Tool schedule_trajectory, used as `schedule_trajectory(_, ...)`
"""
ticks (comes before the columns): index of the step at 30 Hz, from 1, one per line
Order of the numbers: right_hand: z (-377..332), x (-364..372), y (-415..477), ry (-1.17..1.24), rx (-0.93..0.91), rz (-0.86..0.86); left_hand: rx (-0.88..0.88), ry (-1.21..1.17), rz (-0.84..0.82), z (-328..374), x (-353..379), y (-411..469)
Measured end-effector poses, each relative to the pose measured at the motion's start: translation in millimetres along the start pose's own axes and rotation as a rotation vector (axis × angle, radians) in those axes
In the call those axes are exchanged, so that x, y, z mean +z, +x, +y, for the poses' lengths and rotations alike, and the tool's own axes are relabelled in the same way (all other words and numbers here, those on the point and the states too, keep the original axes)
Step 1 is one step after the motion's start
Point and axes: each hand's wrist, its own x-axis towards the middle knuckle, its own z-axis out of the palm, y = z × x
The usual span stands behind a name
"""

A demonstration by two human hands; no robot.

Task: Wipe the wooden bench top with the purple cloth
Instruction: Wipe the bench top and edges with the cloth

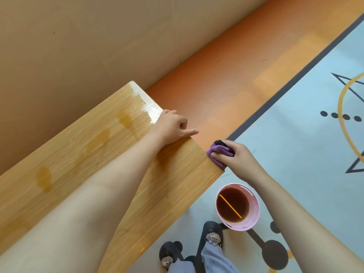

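Left hand [173, 127] on bench top [94, 146], fingers [182, 122] curled, empty | purple cloth [216, 149] gripped under fingers of right hand [240, 160]

Left hand [173, 127] and right hand [236, 156] bare, forearms bare too. Lower down — loose pale grey-blue fabric trousers [214, 259] over dark rounded slippers [211, 228], each topped with a small brown plush animal figure [213, 237].
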Motion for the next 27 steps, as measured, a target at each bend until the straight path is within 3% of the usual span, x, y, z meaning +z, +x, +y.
schedule_trajectory(5, -10.9, 16.1, 40.1, 0.028, -0.002, -0.037, -0.013, -0.008, 0.01, 2.0, -1.0, -1.2)
schedule_trajectory(13, 12.3, -17.0, -22.5, 0.082, 0.08, -0.059, -0.044, -0.003, 0.023, 3.4, -1.5, -3.1)
schedule_trajectory(17, 18.8, -10.6, -47.6, 0.137, 0.13, 0.114, -0.053, -0.06, -0.023, 12.8, -11.1, -8.6)
schedule_trajectory(21, 25.9, 14.4, -65.6, 0.306, 0.201, 0.305, -0.003, -0.184, 0.156, 29.5, -11.7, -34.1)
schedule_trajectory(24, 31.7, 28.1, -75.3, 0.355, 0.222, 0.389, -0.004, -0.262, 0.263, 58.4, -3.4, -92.4)
schedule_trajectory(27, 32.7, 40.5, -81.7, 0.35, 0.22, 0.43, -0.018, -0.272, 0.27, 78.1, 19.0, -170.3)
